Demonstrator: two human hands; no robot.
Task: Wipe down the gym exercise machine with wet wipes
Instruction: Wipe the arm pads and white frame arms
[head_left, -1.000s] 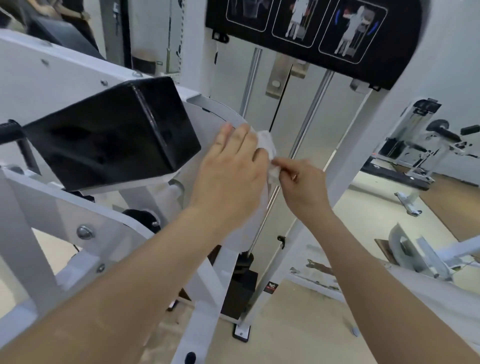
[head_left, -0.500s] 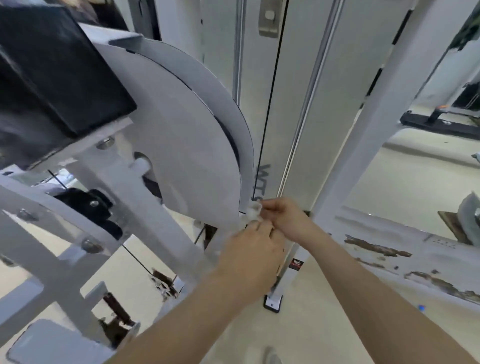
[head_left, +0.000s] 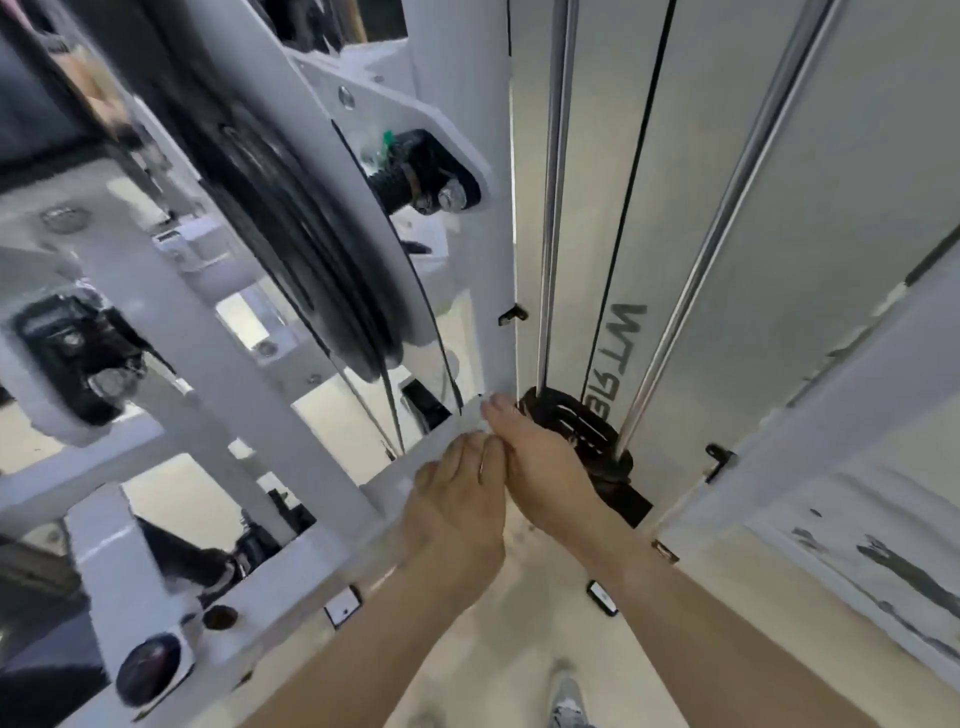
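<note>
Two bare forearms reach over the pale floor (head_left: 519, 634) to the gym machine (head_left: 462, 78), a white-painted frame. The left hand (head_left: 457, 504) and right hand (head_left: 545, 467) meet at the upper end of a sloping frame bar (head_left: 322, 561). The right hand's fingers curl over the wet wipe (head_left: 479, 420), a small white crumple barely distinct from the paint. The left hand's fingers are curled beside it, their hold not discernible. Beyond lie a black weight stack (head_left: 576, 421), black pulley (head_left: 311, 249), chrome guide rods (head_left: 553, 208) and grey lettered panel (head_left: 779, 260).
</note>
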